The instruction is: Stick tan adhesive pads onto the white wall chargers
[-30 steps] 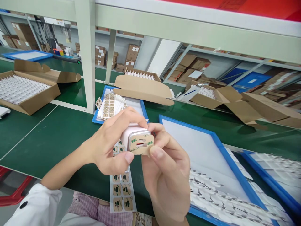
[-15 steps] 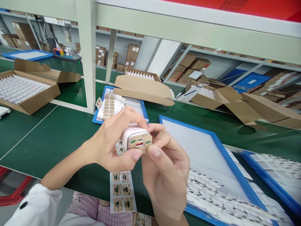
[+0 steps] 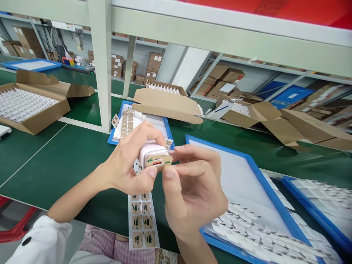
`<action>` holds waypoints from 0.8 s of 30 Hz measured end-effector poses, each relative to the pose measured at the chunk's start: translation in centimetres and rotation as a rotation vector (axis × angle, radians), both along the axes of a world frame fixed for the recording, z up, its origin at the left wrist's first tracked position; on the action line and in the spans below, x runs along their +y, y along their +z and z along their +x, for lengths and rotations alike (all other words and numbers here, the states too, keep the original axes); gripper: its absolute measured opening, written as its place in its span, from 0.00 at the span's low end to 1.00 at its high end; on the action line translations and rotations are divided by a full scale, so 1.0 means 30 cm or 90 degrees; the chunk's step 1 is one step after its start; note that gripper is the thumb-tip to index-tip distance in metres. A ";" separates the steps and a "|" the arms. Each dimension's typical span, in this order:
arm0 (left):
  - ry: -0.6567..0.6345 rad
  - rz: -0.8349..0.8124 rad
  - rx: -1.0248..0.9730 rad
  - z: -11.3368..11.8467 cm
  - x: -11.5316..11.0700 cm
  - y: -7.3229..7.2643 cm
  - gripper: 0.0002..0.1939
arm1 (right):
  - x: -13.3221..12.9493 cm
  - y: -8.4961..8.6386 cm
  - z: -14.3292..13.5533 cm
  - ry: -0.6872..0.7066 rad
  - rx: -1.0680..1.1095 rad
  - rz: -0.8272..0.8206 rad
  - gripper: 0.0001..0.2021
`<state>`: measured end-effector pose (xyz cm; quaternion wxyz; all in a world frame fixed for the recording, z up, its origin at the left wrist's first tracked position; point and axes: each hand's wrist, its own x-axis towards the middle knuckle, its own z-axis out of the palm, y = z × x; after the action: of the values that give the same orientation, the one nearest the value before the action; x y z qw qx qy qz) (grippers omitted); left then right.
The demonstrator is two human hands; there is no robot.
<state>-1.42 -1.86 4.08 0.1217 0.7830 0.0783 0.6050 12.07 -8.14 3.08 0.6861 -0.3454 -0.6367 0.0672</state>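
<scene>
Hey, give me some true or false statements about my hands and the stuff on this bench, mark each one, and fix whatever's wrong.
1. The left hand grips a white block, and the right hand is at its end. True.
2. The block's near end is bare. False: a tan sticker with green lettering is against it.
3. A sheet of stickers shows below the hands. True.
4. The large tray beside the right hand holds white pieces. True.
5. That tray's rim is red. False: it is blue.
</scene>
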 end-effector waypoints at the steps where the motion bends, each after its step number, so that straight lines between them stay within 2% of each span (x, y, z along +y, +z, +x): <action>1: 0.001 -0.008 0.003 0.000 0.002 -0.001 0.15 | 0.004 0.000 0.001 -0.035 -0.028 0.020 0.08; 4: -0.003 -0.015 0.012 -0.003 0.011 -0.005 0.15 | 0.020 0.001 0.010 -0.109 -0.079 0.074 0.09; 7: -0.011 -0.046 0.015 -0.009 0.024 -0.014 0.16 | 0.045 0.001 0.027 -0.123 -0.071 0.099 0.14; 9: -0.022 -0.084 0.017 -0.012 0.033 -0.023 0.18 | 0.063 0.001 0.036 -0.069 -0.047 0.060 0.13; 11: -0.050 -0.119 0.020 -0.010 0.040 -0.034 0.21 | 0.077 0.001 0.037 0.013 -0.051 -0.024 0.12; 13: -0.090 -0.156 0.017 -0.004 0.046 -0.045 0.24 | 0.087 0.000 0.031 0.080 -0.082 -0.114 0.16; 15: -0.131 -0.188 0.007 0.005 0.050 -0.052 0.25 | 0.094 -0.001 0.019 0.115 -0.107 -0.155 0.19; 20: -0.156 -0.241 -0.027 0.017 0.057 -0.053 0.26 | 0.106 -0.008 0.001 0.116 -0.134 -0.127 0.15; 24: -0.190 -0.258 -0.021 0.022 0.058 -0.054 0.24 | 0.109 -0.019 0.005 0.130 -0.094 -0.121 0.16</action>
<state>-0.75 -0.11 2.47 0.3658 0.7354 0.0794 0.5649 12.21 -4.87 2.51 0.5913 -0.3467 -0.7078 0.1710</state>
